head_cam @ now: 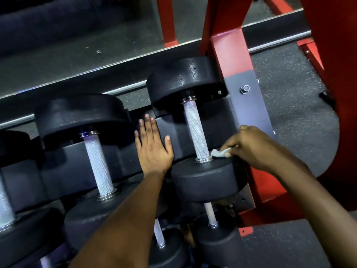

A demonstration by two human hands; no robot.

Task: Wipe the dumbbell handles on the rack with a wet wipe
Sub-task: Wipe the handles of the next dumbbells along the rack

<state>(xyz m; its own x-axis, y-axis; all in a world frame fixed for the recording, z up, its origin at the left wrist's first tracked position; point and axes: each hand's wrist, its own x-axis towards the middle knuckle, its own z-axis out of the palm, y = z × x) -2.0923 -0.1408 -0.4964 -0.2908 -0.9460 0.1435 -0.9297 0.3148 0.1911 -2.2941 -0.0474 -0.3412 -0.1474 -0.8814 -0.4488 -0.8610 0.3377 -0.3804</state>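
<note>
Black dumbbells with knurled silver handles lie across the top tier of the rack (123, 157). The rightmost dumbbell's handle (195, 130) runs from its far head to its near head (208, 178). My right hand (249, 146) pinches a small white wet wipe (220, 152) and holds it against the lower end of that handle, by the near collar. My left hand (152, 147) lies flat with straight fingers on the rack's black cradle, between this dumbbell and the neighbouring handle (99, 165).
A third handle (5, 206) shows at the left edge. Smaller dumbbells (211, 215) sit on the lower tier. The rack's red upright (229, 53) stands right of the rightmost dumbbell, with a grey bolted plate (245, 89). Dark rubber floor (301, 113) lies to the right.
</note>
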